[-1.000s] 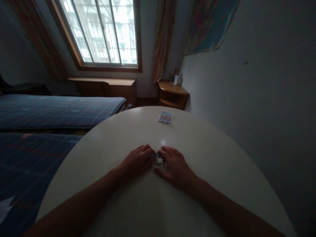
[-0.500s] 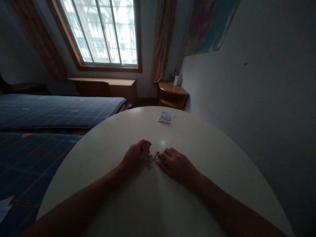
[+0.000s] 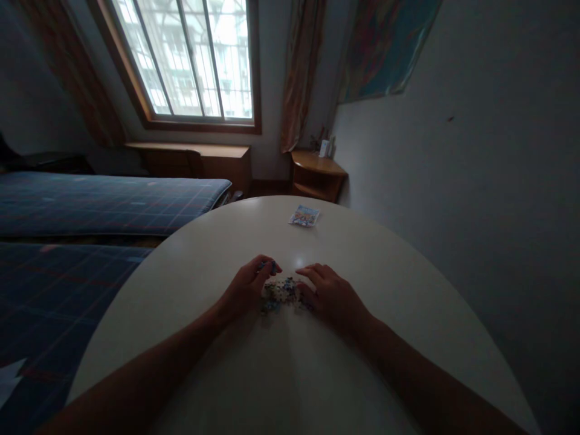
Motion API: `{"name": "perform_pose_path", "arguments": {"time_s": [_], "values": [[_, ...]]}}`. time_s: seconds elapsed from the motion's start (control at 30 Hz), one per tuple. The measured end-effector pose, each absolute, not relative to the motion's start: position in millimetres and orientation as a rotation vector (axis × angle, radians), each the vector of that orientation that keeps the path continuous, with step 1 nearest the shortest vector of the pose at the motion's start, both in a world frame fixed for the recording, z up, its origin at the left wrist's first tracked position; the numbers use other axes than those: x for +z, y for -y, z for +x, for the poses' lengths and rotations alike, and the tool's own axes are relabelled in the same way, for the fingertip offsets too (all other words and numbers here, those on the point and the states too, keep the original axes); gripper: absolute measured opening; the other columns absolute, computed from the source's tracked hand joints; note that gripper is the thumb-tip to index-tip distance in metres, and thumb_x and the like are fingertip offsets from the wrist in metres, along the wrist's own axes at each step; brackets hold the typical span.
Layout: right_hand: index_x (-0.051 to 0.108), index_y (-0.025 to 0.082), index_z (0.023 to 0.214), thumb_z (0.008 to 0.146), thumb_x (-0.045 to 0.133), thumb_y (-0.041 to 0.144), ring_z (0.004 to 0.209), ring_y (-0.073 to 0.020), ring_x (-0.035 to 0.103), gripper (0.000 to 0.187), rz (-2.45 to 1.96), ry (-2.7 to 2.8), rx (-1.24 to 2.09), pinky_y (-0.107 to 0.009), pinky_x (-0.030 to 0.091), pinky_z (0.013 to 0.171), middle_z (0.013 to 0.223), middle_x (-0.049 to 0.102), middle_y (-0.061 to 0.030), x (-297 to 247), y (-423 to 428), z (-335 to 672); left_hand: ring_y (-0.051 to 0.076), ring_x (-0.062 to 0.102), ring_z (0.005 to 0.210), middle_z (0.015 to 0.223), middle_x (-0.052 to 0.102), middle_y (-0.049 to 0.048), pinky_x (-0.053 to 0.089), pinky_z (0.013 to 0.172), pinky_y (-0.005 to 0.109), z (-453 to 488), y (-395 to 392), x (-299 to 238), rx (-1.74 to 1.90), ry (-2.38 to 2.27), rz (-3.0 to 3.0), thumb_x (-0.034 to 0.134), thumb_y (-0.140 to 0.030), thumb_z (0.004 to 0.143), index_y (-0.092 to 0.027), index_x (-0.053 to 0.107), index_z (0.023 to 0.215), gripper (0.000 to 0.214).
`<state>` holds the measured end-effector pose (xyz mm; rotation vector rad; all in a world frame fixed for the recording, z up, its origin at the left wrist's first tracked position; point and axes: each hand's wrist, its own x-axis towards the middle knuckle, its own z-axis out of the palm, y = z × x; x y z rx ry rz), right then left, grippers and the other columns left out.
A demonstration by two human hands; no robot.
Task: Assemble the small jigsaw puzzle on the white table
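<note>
A small heap of jigsaw puzzle pieces point(image 3: 281, 293) lies on the round white table point(image 3: 385, 290), between my two hands. My left hand point(image 3: 247, 286) rests at the heap's left edge with its fingers curled around a few pieces near the fingertips. My right hand point(image 3: 333, 293) lies flat at the heap's right edge, fingers spread and touching the pieces. Part of the heap is hidden under my fingers. The room is dim, so the pieces' pictures are hard to make out.
A small printed card point(image 3: 304, 215) lies at the table's far side. A bed with a blue checked cover point(image 3: 90, 208) stands to the left. A wooden corner shelf point(image 3: 317, 172) and a window point(image 3: 194, 60) are behind, and a wall runs along the right.
My hands have drawn slightly apart, uncovering and spreading the heap of pieces. My left hand has lifted a few pieces in its fingertips.
</note>
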<state>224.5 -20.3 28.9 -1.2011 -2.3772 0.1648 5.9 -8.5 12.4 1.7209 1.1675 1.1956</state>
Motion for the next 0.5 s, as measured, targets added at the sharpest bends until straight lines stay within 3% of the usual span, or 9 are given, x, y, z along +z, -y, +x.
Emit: {"name": "perform_pose_path", "arguments": {"time_s": [0.1, 0.17, 0.23, 0.3, 0.5], "values": [[0.060, 0.014, 0.129, 0.086, 0.063, 0.059, 0.106, -0.0351, 0.059, 0.062, -1.456, 2.407, 0.059, -0.052, 0.053, 0.087, 0.122, 0.062, -0.0180, 39.2, 31.6, 232.1, 0.025, 0.061, 0.104, 0.108, 0.070, 0.0085, 0.045, 0.098, 0.043, -4.3, 16.1, 23.0, 1.040, -1.160, 1.933, 0.061, -0.035, 0.088, -0.019, 0.067, 0.099, 0.020], [0.061, 0.014, 0.128, 0.077, 0.069, 0.063, 0.105, -0.0366, 0.059, 0.071, -1.531, 2.447, 0.112, -0.053, 0.053, 0.085, 0.121, 0.062, -0.0181, 41.9, 38.3, 235.0, 0.028, 0.053, 0.122, 0.130, 0.061, 0.0096, 0.040, 0.106, 0.045, -10.7, 23.1, 30.7, 0.793, -1.174, 2.259, 0.065, -0.032, 0.084, -0.021, 0.062, 0.119, 0.037], [0.064, 0.015, 0.124, 0.078, 0.072, 0.055, 0.106, -0.0349, 0.058, 0.062, -1.529, 2.491, 0.214, -0.050, 0.053, 0.087, 0.117, 0.063, -0.0163, 41.5, 42.5, 235.8, 0.029, 0.049, 0.126, 0.138, 0.055, 0.0106, 0.041, 0.107, 0.045, -15.0, 29.3, 35.8, 0.549, -1.187, 2.456, 0.071, -0.032, 0.080, -0.021, 0.051, 0.135, 0.060], [0.066, 0.016, 0.120, 0.083, 0.071, 0.041, 0.106, -0.0315, 0.058, 0.045, -1.473, 2.513, 0.306, -0.046, 0.051, 0.091, 0.115, 0.065, -0.0142, 39.9, 43.6, 234.9, 0.029, 0.051, 0.125, 0.137, 0.056, 0.0103, 0.043, 0.106, 0.043, -16.1, 33.2, 37.0, 0.417, -1.192, 2.523, 0.073, -0.028, 0.078, -0.020, 0.047, 0.139, 0.066], [0.070, 0.017, 0.106, 0.079, 0.070, 0.013, 0.102, -0.0245, 0.060, 0.027, -1.237, 2.465, 0.441, -0.039, 0.048, 0.094, 0.107, 0.070, -0.0094, 34.1, 37.8, 230.0, 0.023, 0.061, 0.107, 0.114, 0.066, 0.0084, 0.050, 0.095, 0.036, -2.8, 30.8, 27.1, 0.480, -1.199, 2.502, 0.058, -0.007, 0.085, -0.019, 0.061, 0.122, 0.039]]}}
